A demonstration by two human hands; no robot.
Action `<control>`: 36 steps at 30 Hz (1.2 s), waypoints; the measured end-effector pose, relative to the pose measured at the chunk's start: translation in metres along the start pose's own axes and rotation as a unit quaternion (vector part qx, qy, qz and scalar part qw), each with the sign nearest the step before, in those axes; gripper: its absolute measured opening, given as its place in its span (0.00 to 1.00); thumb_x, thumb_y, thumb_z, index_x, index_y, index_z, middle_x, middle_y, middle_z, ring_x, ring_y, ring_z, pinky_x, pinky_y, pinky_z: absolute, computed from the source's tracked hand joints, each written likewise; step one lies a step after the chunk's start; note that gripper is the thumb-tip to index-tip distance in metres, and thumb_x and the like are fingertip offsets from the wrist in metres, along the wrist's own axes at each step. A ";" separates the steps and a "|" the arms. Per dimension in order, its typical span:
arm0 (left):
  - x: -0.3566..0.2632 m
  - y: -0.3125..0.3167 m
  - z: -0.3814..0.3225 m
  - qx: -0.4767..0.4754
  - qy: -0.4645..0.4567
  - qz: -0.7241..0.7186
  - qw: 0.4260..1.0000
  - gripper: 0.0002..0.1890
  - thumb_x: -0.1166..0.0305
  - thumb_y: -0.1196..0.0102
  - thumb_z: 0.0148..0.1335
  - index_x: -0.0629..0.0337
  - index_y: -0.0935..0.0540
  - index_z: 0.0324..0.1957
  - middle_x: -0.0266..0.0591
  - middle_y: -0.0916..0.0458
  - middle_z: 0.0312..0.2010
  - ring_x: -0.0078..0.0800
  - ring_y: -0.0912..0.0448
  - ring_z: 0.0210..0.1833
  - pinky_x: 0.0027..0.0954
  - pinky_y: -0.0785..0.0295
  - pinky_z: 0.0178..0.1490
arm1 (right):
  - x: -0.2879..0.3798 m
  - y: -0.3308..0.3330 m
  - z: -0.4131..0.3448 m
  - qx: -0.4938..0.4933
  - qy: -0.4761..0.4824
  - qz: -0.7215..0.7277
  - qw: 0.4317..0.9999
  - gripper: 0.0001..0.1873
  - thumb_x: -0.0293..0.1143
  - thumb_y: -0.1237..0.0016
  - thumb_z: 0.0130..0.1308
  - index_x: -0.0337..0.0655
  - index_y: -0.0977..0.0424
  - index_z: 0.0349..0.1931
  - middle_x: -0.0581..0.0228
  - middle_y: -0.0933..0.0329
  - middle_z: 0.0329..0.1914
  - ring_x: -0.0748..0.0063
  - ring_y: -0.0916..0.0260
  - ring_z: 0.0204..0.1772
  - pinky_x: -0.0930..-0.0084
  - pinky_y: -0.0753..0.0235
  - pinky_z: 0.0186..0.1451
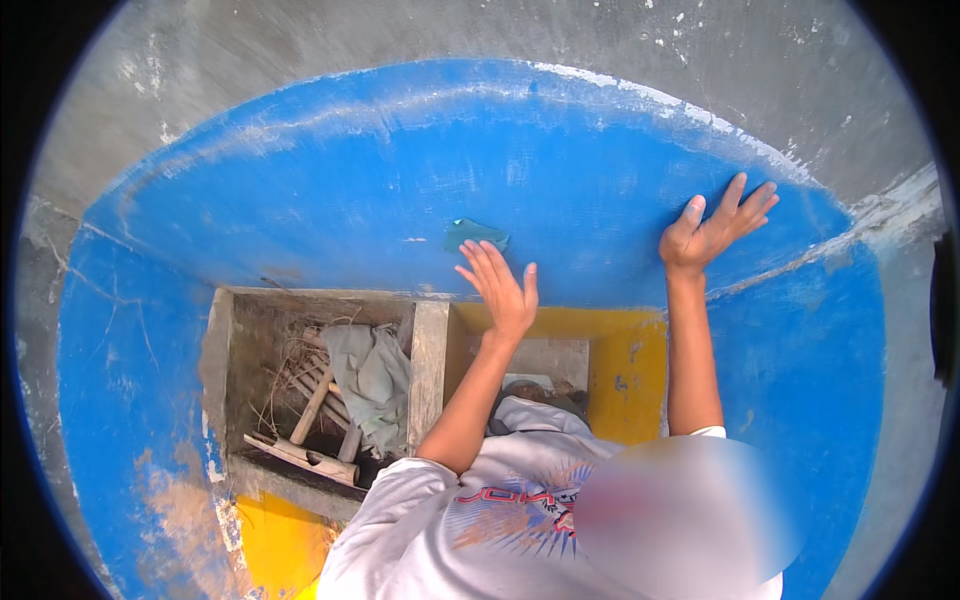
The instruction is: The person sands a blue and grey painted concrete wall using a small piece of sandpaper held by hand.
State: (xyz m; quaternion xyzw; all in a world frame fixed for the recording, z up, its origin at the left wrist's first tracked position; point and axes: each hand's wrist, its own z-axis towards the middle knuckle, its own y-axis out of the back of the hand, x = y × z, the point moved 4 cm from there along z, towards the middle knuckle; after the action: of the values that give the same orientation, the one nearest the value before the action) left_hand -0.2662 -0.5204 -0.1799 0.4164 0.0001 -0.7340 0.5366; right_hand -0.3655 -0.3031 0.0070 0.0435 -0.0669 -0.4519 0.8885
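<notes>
My left hand point(499, 292) is raised against a blue painted wall point(360, 195), palm towards it. Its fingertips press on the lower edge of a thin green sheet point(476, 233), possibly sandpaper, which lies against the wall with a slightly creased upper part. The thumb points up, apart from the fingers. Farther right and a little higher, my right hand point(716, 225) leans on the same wall with its fingers spread and holds nothing. White, scuffed patches mark the blue paint near its upper edge.
Below the wall, a concrete compartment point(217, 345) holds sticks, a wooden-handled tool point(311, 405) and a grey cloth point(371, 382). A concrete divider point(427, 367) separates it from a yellow-walled recess point(628, 375). Blue side walls curve down on both sides.
</notes>
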 end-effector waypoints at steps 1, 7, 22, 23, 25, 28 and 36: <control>-0.001 -0.004 -0.002 0.029 0.010 -0.013 0.999 0.46 0.53 0.53 0.70 0.73 0.63 0.73 0.67 0.72 0.75 0.62 0.74 0.77 0.67 0.83 0.71 | 0.001 0.000 -0.001 0.002 -0.006 0.004 1.000 0.31 0.45 0.67 0.72 0.47 0.46 0.74 0.48 0.64 0.81 0.43 0.77 0.82 0.36 0.82 0.75; -0.035 0.005 0.051 -0.028 -0.015 -0.061 0.998 0.49 0.45 0.59 0.69 0.71 0.68 0.73 0.70 0.80 0.73 0.69 0.82 0.74 0.70 0.87 0.67 | 0.000 0.003 -0.006 0.025 -0.019 -0.017 0.999 0.32 0.45 0.67 0.72 0.47 0.48 0.75 0.48 0.65 0.81 0.41 0.77 0.82 0.35 0.81 0.75; -0.118 0.017 0.083 0.005 -0.274 -0.008 0.962 0.42 0.53 0.55 0.68 0.69 0.54 0.74 0.73 0.67 0.74 0.67 0.76 0.76 0.71 0.89 0.67 | 0.037 0.012 0.000 0.049 -0.029 0.078 0.995 0.32 0.40 0.63 0.70 0.44 0.45 0.73 0.42 0.58 0.79 0.36 0.72 0.81 0.34 0.80 0.75; -0.109 0.013 0.082 0.021 -0.266 -0.068 0.961 0.38 0.58 0.54 0.68 0.71 0.51 0.73 0.74 0.63 0.73 0.66 0.71 0.77 0.70 0.86 0.69 | 0.051 0.009 -0.002 0.065 0.024 0.123 0.990 0.30 0.39 0.62 0.68 0.44 0.41 0.71 0.46 0.52 0.78 0.40 0.66 0.81 0.35 0.80 0.76; -0.105 0.021 0.087 -0.004 -0.267 -0.168 0.949 0.34 0.62 0.54 0.68 0.70 0.46 0.71 0.71 0.56 0.73 0.65 0.64 0.77 0.67 0.78 0.72 | 0.077 0.003 -0.005 0.157 0.132 0.150 0.967 0.27 0.38 0.59 0.67 0.47 0.33 0.67 0.57 0.40 0.74 0.52 0.56 0.80 0.35 0.81 0.76; -0.101 0.043 0.097 -0.018 -0.268 -0.276 0.923 0.26 0.69 0.57 0.68 0.68 0.39 0.66 0.70 0.47 0.71 0.65 0.51 0.75 0.63 0.64 0.74 | 0.084 -0.012 0.001 0.191 0.217 0.109 0.951 0.24 0.38 0.55 0.66 0.51 0.28 0.63 0.69 0.34 0.71 0.65 0.48 0.78 0.35 0.82 0.76; -0.070 0.131 0.151 -0.200 -0.215 -0.098 0.951 0.25 0.62 0.57 0.68 0.59 0.38 0.64 0.62 0.47 0.71 0.62 0.58 0.77 0.66 0.65 0.74 | 0.045 0.005 0.013 0.065 0.257 -0.003 0.964 0.17 0.39 0.44 0.61 0.67 0.19 0.51 0.78 0.30 0.63 0.75 0.41 0.72 0.37 0.73 0.78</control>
State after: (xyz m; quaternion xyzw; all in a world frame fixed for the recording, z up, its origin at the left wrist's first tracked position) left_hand -0.2505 -0.5882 0.0204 0.1309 0.0723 -0.8398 0.5219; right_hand -0.3368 -0.3366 0.0237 0.2158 0.1343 -0.4226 0.8699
